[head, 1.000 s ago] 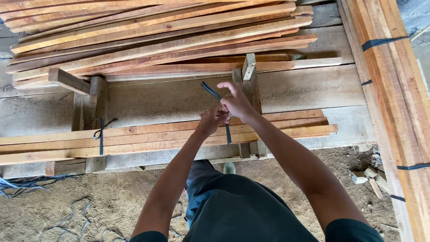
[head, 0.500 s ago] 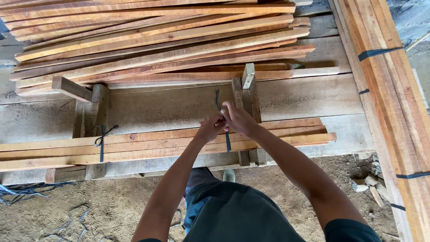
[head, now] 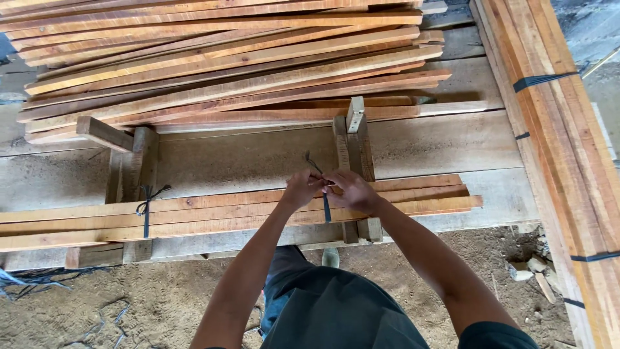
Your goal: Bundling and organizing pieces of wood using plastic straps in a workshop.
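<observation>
A bundle of long wooden slats (head: 194, 213) lies across a wooden jig on the workbench. A dark plastic strap (head: 327, 208) runs around the bundle near its right part, and its loose end (head: 311, 159) sticks up just above my hands. My left hand (head: 301, 188) and my right hand (head: 349, 190) meet on top of the bundle, both pinching the strap at the knot. A second dark strap (head: 146, 207), tied, wraps the bundle further left.
A big loose pile of slats (head: 226, 64) fills the back of the bench. Upright jig posts (head: 356, 139) stand behind my hands. Strapped bundles of slats (head: 555, 129) run down the right side. Loose dark straps (head: 26, 278) lie on the sawdust floor at the left.
My right hand has come down from its raised pull to the top of the bundle, beside my left hand. The strap's free end has dropped and now shows much shorter.
</observation>
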